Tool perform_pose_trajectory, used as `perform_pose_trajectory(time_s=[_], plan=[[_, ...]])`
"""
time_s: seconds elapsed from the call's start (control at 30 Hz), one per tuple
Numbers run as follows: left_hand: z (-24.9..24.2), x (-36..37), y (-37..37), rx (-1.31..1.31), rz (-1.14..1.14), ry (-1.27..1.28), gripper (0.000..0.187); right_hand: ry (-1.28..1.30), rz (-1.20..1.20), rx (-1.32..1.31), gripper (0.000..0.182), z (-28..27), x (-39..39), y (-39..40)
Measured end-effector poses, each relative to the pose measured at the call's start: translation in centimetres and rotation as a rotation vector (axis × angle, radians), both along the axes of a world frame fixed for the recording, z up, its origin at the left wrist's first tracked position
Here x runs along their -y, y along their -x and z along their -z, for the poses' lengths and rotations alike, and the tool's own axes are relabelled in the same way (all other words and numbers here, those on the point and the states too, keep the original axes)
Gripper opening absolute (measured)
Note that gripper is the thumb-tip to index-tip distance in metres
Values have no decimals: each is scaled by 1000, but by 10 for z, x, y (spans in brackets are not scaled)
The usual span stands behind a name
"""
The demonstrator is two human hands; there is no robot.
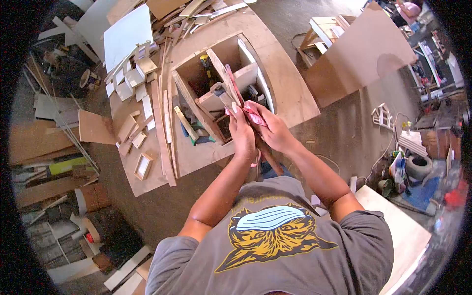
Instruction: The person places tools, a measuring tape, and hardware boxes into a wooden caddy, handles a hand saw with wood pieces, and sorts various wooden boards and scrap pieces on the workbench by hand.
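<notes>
My left hand (242,132) is closed around a narrow wooden strip (225,98), its thumb lying along the wood. Close beside it, my right hand (272,129) grips a bunched red measuring tape (254,116) with pale markings. One length of the tape stretches up past the strip, and a loop hangs under the hands. Both hands are over the near edge of an open wooden cabinet frame (184,91) with dividers. Inside one compartment stands a yellow and black tool (205,63). My palms hide part of the strip and tape.
The frame rests on a large plywood-topped table (295,93). Wood offcuts (132,78) and long strips crowd its left side, with a small wooden frame (143,166) at the corner. A green-handled saw (196,135) lies against the cabinet. A big brown panel (361,54) leans at right.
</notes>
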State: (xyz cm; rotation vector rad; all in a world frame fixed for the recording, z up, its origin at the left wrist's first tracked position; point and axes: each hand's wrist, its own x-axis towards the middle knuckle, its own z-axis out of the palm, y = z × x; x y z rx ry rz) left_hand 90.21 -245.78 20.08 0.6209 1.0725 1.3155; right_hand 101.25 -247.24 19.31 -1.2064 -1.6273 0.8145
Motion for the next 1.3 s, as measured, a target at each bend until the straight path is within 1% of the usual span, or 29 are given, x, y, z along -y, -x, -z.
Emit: perform_pose_trajectory(time_s=[0.03,0.07,0.17,0.2,0.3,0.37,0.43,0.47,0.57,0.63,0.67,0.7,0.73,0.77,0.8,0.9,0.93,1.03,1.17,1.27,1.3], plan=[[2,-6,-13,29,-41,-10,48,-63,-9,15,50,0,-10,-9],[2,-14,-23,57,-81,-20,48,-57,-21,76,48,-2,-19,-19],[0,-35,-42,142,-123,41,50,51,-54,194,47,-16,-49,-42],[-1,-42,-47,155,-156,53,53,36,-61,223,47,-24,-59,-46],[-11,-63,-52,238,-259,127,55,59,-116,264,45,-38,-86,-46],[-5,-77,-48,221,-304,186,57,59,-190,236,40,-29,-105,-42],[-10,-87,-40,248,-334,270,57,93,-291,211,39,-27,-122,-37],[-7,-92,-38,304,-355,314,58,130,-313,221,39,-28,-130,-33],[-4,-106,-24,434,-273,339,68,246,-372,232,38,-30,-150,-21],[-22,-113,-14,452,-214,425,72,307,-409,223,38,-34,-169,-11],[-36,-116,-9,467,-189,455,73,304,-408,277,35,-44,-176,-7],[-43,-118,-4,484,-163,485,74,355,-446,365,37,-56,-183,-2],[-28,-125,-2,530,-177,473,76,408,-483,453,39,-68,-193,3],[-1,-130,1,607,-181,406,68,461,-519,539,40,-77,-202,8],[4,-135,3,630,-167,402,67,466,-533,597,38,-82,-210,14],[-3,-145,11,688,-122,392,69,300,-643,875,36,-78,-241,29],[-6,-148,14,707,-106,392,71,294,-650,894,35,-84,-245,35],[3,-154,21,762,-3,400,68,437,-693,1040,34,-88,-261,52],[16,-158,26,842,45,389,75,470,-742,1197,29,-87,-276,70],[11,-161,35,896,31,443,79,555,-757,1218,35,-85,-286,80],[11,-162,37,917,27,463,77,594,-761,1227,38,-87,-288,83]])
